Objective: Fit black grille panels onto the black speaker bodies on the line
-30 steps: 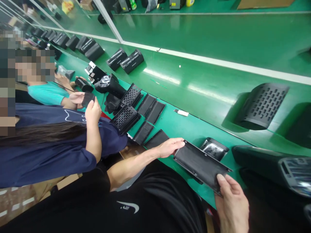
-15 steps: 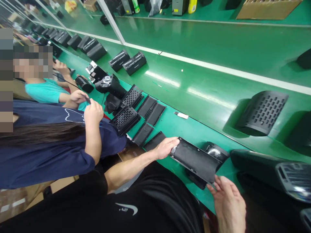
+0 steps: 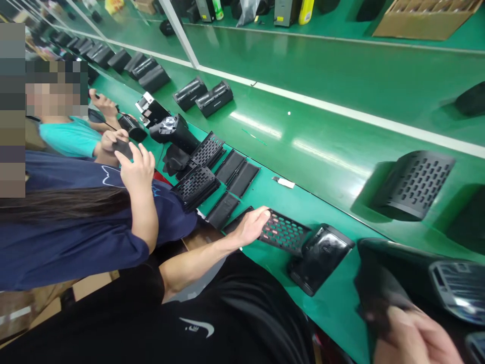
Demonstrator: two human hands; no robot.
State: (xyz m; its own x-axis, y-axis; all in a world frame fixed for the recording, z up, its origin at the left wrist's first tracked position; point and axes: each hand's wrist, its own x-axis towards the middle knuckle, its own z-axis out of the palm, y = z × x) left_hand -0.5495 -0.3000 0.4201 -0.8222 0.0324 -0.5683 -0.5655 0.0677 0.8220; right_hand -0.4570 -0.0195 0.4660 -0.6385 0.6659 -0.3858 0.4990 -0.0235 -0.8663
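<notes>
Over the green bench (image 3: 318,207), the left hand (image 3: 252,226) pinches the left end of a black perforated panel (image 3: 284,231), whose other end meets a glossy black housing (image 3: 321,259). Out to the right, the right hand (image 3: 415,333) grips a dark, blurred sheet (image 3: 382,290) between thumb and fingers, near a large black unit (image 3: 454,283). Near the left hand's far side lie solid dark panels (image 3: 242,178).
</notes>
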